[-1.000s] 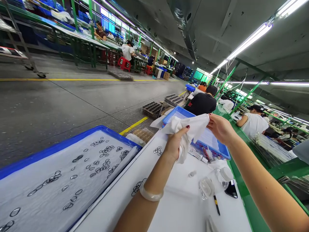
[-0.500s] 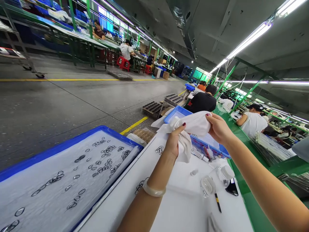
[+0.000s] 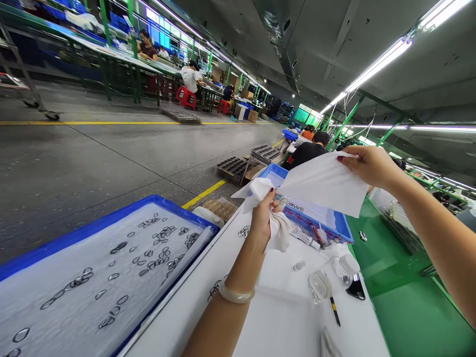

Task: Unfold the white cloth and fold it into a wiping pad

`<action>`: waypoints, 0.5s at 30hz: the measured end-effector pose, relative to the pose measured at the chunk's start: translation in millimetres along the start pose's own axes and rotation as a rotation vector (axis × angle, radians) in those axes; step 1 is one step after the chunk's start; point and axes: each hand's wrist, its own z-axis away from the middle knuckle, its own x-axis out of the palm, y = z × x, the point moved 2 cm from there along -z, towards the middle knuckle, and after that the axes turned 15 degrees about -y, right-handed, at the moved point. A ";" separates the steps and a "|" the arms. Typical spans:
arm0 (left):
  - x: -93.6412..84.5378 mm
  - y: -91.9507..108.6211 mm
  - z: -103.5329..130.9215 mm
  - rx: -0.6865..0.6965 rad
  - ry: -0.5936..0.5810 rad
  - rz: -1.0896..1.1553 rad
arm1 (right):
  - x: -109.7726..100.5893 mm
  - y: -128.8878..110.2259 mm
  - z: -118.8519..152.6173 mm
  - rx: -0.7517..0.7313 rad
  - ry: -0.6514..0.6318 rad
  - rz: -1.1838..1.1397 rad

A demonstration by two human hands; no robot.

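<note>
My left hand [image 3: 263, 218] is closed around a bunched white cloth [image 3: 279, 230], over the far part of the white tabletop. A thin metal ring [image 3: 283, 201] seems to show at its fingertips, though it is small and partly hidden. Up and to the right, my right hand [image 3: 372, 166] pinches the upper edge of a spread white sheet of cloth [image 3: 323, 183]. That sheet reaches back toward my left hand; I cannot tell whether it is one piece with the bunched cloth. Behind it, a blue tray [image 3: 344, 229] holding small rings is partly covered.
At left, a blue-rimmed tray [image 3: 156, 199] holds many dark metal rings [image 3: 163, 233]. Ring clusters [image 3: 244, 231], a clear jar [image 3: 347, 267], a plastic lid [image 3: 319, 286] and a yellow-black stick [image 3: 335, 311] lie on the table. A co-worker in black [image 3: 307, 153] sits ahead.
My right hand has moved up and right, drawing the white cloth out into a wide sheet. My left hand stays near the same place, still gripping the bunched part.
</note>
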 end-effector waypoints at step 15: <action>6.2 -33.4 19.4 -0.434 -0.162 -0.096 | 14.7 2.0 -1.0 0.062 0.095 0.177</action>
